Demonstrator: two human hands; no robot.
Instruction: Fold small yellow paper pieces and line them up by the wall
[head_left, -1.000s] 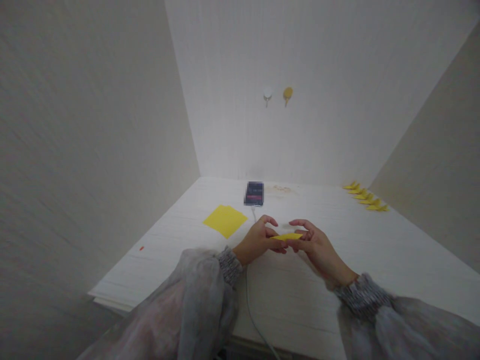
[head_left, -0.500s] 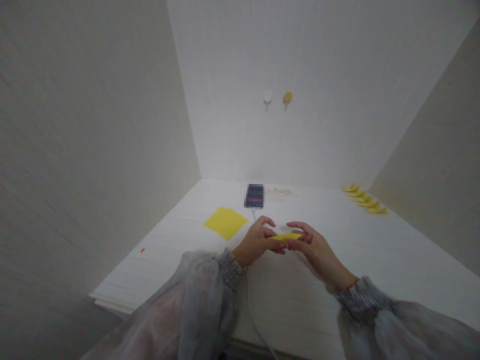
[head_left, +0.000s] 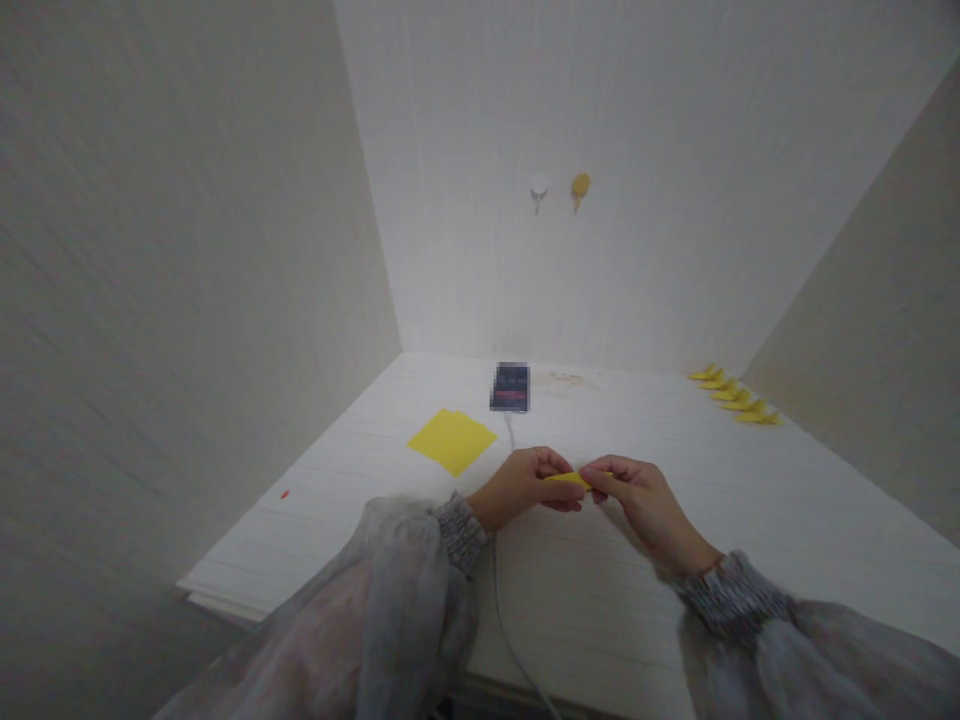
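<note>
A small piece of folded yellow paper (head_left: 568, 479) is held between my two hands above the white table. My left hand (head_left: 529, 482) pinches its left part, thumb along the near side. From the right, my right hand (head_left: 634, 488) grips the other end with thumb and fingertips. Fingers cover much of the paper, so the exact fold is hidden. Left of my hands lie flat yellow paper sheets (head_left: 452, 441), slightly fanned at the edges. Over at the far right, several folded yellow paper pieces (head_left: 736, 397) stand in a slanting row.
A phone (head_left: 511, 388) with a blurred screen lies near the back wall. Its white cable (head_left: 501, 610) runs under my left wrist to the table's front edge. A small red bit (head_left: 285, 494) lies at left. Two hooks (head_left: 580, 188) hang on the back wall.
My fingers have closed in on the folded paper, and less of it shows. The right hand's raised fingers have come down onto its right end. The view has shifted slightly.
</note>
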